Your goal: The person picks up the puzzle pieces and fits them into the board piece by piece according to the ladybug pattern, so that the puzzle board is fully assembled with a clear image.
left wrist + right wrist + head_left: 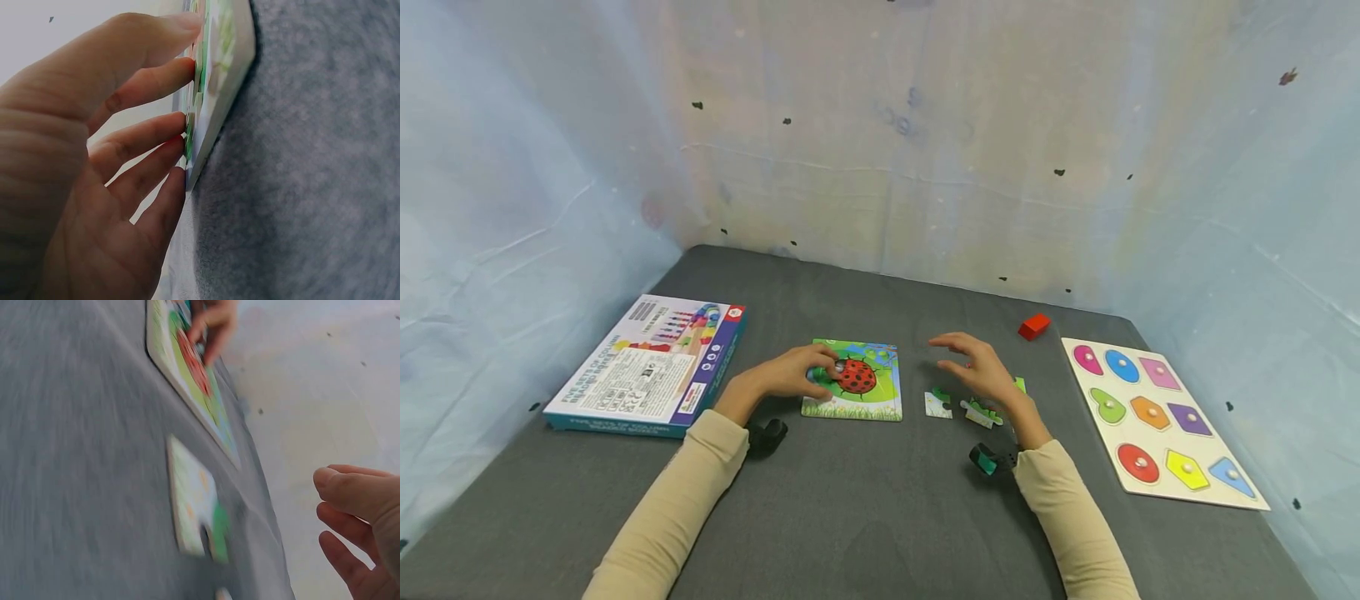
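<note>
One ladybird puzzle (859, 380), left fingers (822, 358) covering part

A square ladybug jigsaw puzzle (859, 379) lay flat near the middle of the scene, its red, black-spotted insect set on green with grass along the near edge. The left hand (793, 372) touched its left part with its fingertips, covering some of the picture. To the right lay a loose white-and-green puzzle piece (937, 403), notched on one side. Just right of it were green-and-white jigsaw parts (981, 413), one or several. The right hand (981, 367) hung just beyond them, a bright green fragment (1020, 384) partly hidden behind its wrist.
</note>
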The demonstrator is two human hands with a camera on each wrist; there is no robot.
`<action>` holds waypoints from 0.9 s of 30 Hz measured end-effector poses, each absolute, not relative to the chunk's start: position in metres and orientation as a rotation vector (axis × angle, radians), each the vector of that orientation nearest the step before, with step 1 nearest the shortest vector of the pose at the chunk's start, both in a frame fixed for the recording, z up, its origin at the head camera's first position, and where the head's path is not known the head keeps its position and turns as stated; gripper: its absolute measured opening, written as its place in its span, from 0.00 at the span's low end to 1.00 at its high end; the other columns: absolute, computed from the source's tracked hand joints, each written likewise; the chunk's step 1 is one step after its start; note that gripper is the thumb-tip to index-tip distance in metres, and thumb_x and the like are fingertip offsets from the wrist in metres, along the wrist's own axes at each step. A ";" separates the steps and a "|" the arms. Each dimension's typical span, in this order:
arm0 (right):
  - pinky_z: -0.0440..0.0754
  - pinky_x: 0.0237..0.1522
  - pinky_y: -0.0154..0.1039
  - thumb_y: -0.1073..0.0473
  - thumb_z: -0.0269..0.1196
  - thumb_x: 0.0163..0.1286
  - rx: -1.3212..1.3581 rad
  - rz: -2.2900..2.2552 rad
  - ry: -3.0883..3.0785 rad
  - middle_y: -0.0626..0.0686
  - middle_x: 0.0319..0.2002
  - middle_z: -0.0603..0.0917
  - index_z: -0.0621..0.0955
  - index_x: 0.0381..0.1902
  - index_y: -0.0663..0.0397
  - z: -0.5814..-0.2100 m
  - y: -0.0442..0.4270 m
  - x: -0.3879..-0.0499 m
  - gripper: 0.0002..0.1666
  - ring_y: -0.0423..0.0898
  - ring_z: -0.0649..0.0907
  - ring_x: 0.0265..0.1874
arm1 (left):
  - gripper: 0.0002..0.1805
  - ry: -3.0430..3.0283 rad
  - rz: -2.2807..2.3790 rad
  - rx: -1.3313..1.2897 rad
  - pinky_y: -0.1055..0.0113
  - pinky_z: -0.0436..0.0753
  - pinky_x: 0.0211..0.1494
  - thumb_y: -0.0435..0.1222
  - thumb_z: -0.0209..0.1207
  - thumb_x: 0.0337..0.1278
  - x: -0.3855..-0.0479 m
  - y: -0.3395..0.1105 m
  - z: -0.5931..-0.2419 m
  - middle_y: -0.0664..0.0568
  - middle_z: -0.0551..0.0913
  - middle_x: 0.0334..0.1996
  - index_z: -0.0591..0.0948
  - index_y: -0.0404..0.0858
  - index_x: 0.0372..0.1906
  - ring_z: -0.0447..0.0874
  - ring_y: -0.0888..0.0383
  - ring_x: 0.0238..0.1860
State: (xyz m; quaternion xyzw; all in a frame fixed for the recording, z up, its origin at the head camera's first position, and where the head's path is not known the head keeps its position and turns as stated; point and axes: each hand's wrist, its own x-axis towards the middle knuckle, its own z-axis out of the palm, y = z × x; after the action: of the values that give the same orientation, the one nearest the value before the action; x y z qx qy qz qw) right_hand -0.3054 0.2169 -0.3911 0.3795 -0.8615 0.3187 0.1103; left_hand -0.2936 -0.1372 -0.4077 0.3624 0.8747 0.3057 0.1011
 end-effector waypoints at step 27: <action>0.70 0.53 0.59 0.67 0.66 0.58 1.025 0.757 -2.755 0.63 0.53 0.78 0.77 0.54 0.64 -0.410 0.301 -0.301 0.24 0.61 0.75 0.54 | 0.13 2.570 0.916 1.075 0.44 0.66 0.61 0.40 0.64 0.52 -0.295 -0.138 -0.409 0.41 0.68 0.62 0.82 0.42 0.43 0.64 0.42 0.63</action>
State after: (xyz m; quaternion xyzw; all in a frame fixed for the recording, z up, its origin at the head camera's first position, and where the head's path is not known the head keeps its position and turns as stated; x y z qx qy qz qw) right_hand -0.3006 0.3009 -0.4105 0.3372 -0.9063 0.2491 0.0530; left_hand -0.2955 -0.1384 -0.4092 0.3646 0.8716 0.3107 0.1046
